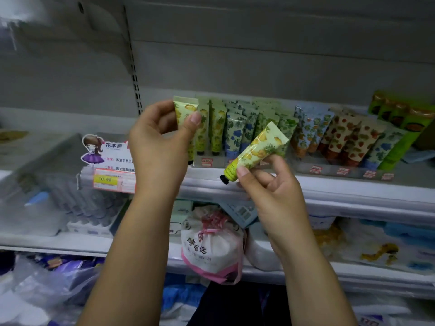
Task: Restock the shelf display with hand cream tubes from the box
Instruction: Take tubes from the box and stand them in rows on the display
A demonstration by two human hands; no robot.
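Observation:
My left hand (160, 142) grips a pale green hand cream tube with yellow fruit print (184, 109), held upright at the left end of the clear display rack (211, 162) on the shelf. My right hand (266, 189) holds a second yellow-print tube (256, 151) tilted, black cap down-left, just in front of the rack. The rack holds rows of upright tubes: yellow-green (217, 128), blue-flower (235, 132), and strawberry-print tubes (348, 140) to the right. No box is in view.
A price tag and a cartoon-girl sign (106, 158) stand left of the rack. Bright green tubes (404, 121) sit at far right. The shelf edge (353, 184) runs below the rack. A pink-and-white drawstring pack (211, 245) lies on the shelf beneath.

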